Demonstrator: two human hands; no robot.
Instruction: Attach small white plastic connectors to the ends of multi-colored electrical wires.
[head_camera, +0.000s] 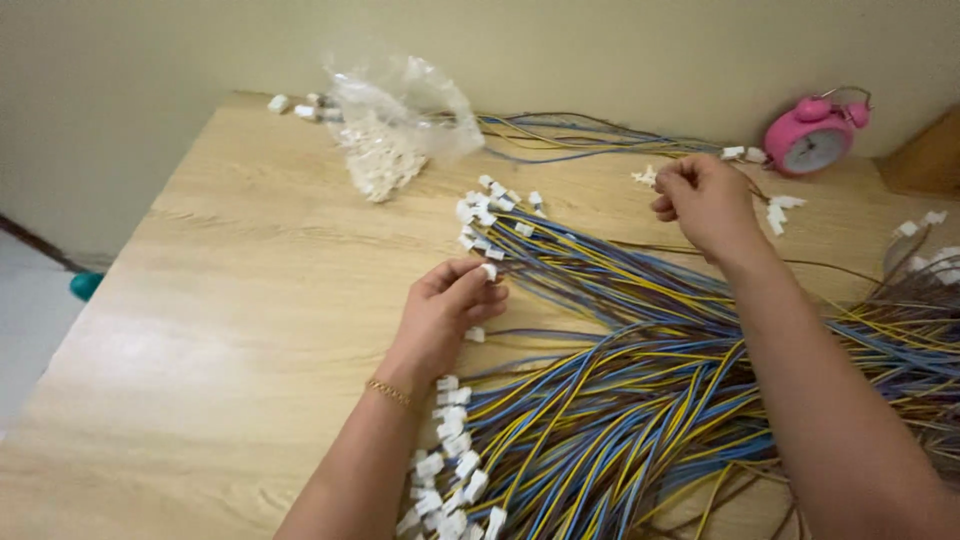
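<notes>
On one wooden table (230, 330), wire bundles (640, 400) too many to count run off frame right of my two hands, my left hand (447, 305) pinching one white connector (489, 271), my right hand (703, 200) curled beyond them, grip unclear.

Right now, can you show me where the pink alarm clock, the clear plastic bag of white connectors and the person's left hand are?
pink alarm clock (812, 140): head view, on its round face.
clear plastic bag of white connectors (385, 135): head view, on the bag's middle.
left hand (445, 305): head view, on the back of the hand.
</notes>
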